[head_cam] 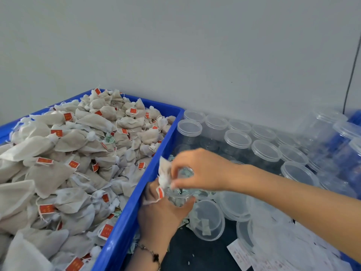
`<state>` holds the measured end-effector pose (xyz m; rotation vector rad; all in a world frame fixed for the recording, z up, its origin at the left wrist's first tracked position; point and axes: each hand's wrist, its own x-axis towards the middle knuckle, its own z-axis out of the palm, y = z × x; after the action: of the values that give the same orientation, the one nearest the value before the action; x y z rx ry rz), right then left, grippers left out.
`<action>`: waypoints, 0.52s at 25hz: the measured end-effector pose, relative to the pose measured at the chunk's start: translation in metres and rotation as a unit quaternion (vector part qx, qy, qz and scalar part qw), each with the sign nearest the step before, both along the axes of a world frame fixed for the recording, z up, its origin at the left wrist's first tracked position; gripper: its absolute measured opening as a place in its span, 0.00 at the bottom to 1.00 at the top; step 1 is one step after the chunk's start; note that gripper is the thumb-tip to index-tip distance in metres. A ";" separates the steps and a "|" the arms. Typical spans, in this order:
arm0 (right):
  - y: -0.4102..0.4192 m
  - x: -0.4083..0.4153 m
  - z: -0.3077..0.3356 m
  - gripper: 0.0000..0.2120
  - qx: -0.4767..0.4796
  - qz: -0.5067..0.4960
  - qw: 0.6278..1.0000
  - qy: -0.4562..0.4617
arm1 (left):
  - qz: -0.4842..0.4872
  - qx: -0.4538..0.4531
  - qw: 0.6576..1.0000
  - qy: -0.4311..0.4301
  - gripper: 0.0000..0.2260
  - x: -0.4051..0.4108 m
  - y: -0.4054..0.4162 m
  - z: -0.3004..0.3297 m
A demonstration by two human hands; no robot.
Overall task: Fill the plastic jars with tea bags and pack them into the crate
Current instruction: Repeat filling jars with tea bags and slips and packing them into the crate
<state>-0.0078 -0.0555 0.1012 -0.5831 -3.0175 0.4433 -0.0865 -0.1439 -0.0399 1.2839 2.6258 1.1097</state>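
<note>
My left hand (160, 214) grips a clear plastic jar (179, 194) just right of the blue crate wall, low in the middle of the view. My right hand (199, 169) is over the jar's mouth and pinches a white tea bag (164, 173) with a red tag, pushing it into the jar. The jar holds some bags. A big heap of beige tea bags (74, 163) with red tags fills the blue crate (125, 212) on the left.
Several empty clear jars (238, 141) stand upright behind my hands along the grey wall. More jars (209, 220) lie on their sides near the front, next to clear plastic wrap (283, 241) and a paper label (240, 255). A dark cable (351, 75) hangs at right.
</note>
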 end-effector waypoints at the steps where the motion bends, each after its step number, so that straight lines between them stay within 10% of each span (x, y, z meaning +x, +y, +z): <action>1: 0.001 0.004 -0.003 0.09 0.018 0.006 0.999 -0.046 | 0.003 0.007 1.000 -0.002 0.45 0.000 0.000 -0.002; 6: 0.031 -0.056 0.007 0.08 0.042 -0.037 0.998 0.015 | 0.003 0.028 1.000 0.003 0.47 0.000 0.000 0.000; 13: 0.069 -0.182 -0.053 0.16 0.096 -0.043 0.940 -0.326 | 0.026 0.058 0.998 0.009 0.43 -0.003 0.006 -0.002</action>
<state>-0.1894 0.0134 0.0485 -1.0104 -3.5575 -0.0825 -0.0895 -0.1382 -0.0423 1.2560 2.6584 1.2823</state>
